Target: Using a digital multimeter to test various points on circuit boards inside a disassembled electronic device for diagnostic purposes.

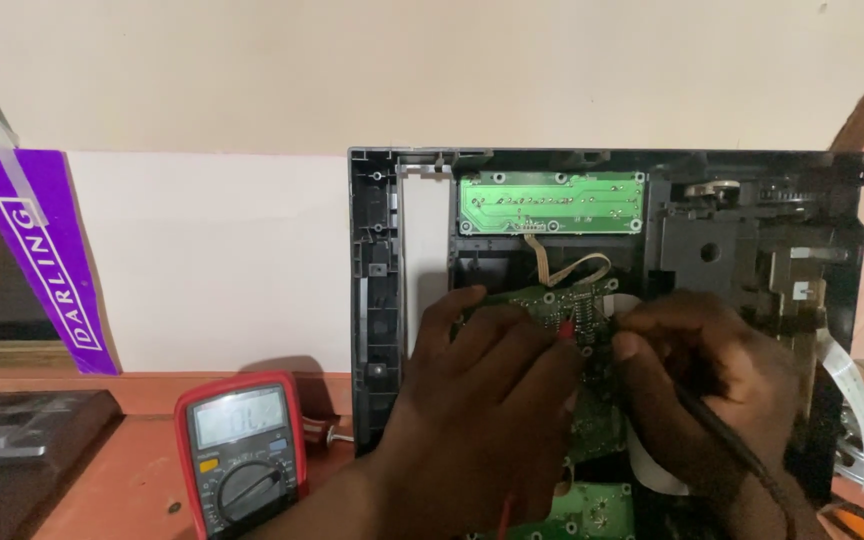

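pressing in from the lower middle of the frame, your left hand (487,395) is curled narrow around a red probe (565,328), its tip showing between your fingers and resting on the small green circuit board (562,305) at the centre of the frame. your right hand (707,385), just right of it, pinches a black probe (727,440) like a pen; the lead runs down toward the lower right edge, and the tip is hidden behind your fingers, so you cannot tell exactly where it lands on the board. the two hands sit close together, nearly touching over that board.

a tan ribbon cable (552,265) loops up from the small board to a brighter green board (552,203) mounted in the upper middle of the frame. both boards sit inside an opened black plastic casing (377,300) that stands against a pale wall (352,70) and fills the right half of the frame. more green board (592,510) shows below your hands at the bottom edge. a white flat cable (852,400) hangs down the casing's right side.

at the lower left, a red multimeter (242,450) lies on the reddish table (102,490), well apart from your hands, its screen lit; the digits are too blurred to tell. a purple strip (47,250) slants down the upper left of the frame.
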